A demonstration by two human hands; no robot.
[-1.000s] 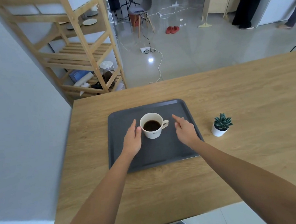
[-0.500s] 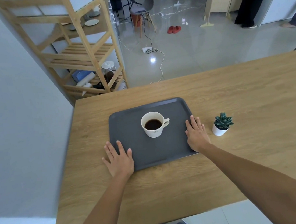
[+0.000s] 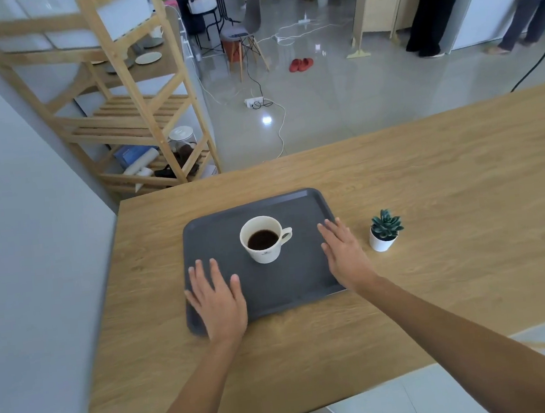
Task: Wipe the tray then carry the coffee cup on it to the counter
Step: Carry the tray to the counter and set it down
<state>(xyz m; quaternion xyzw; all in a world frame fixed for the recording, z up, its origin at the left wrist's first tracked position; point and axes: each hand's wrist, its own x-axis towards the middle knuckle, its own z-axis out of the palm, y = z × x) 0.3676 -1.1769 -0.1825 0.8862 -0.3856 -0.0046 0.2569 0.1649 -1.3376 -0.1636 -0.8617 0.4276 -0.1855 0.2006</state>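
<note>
A dark grey tray [image 3: 220, 232] lies on the wooden counter [image 3: 430, 189]. A white coffee cup [image 3: 263, 239] with dark coffee stands upright near the tray's middle, handle to the right. My left hand [image 3: 218, 296] lies flat, fingers spread, over the tray's near left corner. My right hand [image 3: 345, 256] lies flat on the tray's right side, fingers pointing away from me. Neither hand holds anything, and neither touches the cup.
A small succulent in a white pot [image 3: 385, 233] stands just right of the tray. A grey wall [image 3: 31, 231] borders the counter's left edge. A wooden shelf rack [image 3: 133, 113] stands beyond, with cables and a power strip [image 3: 255, 102] on the floor.
Both hands left the cup's sides and spread outward to the tray's edges. Since half a second ago the left hand has slid from the counter onto the tray's near left corner.
</note>
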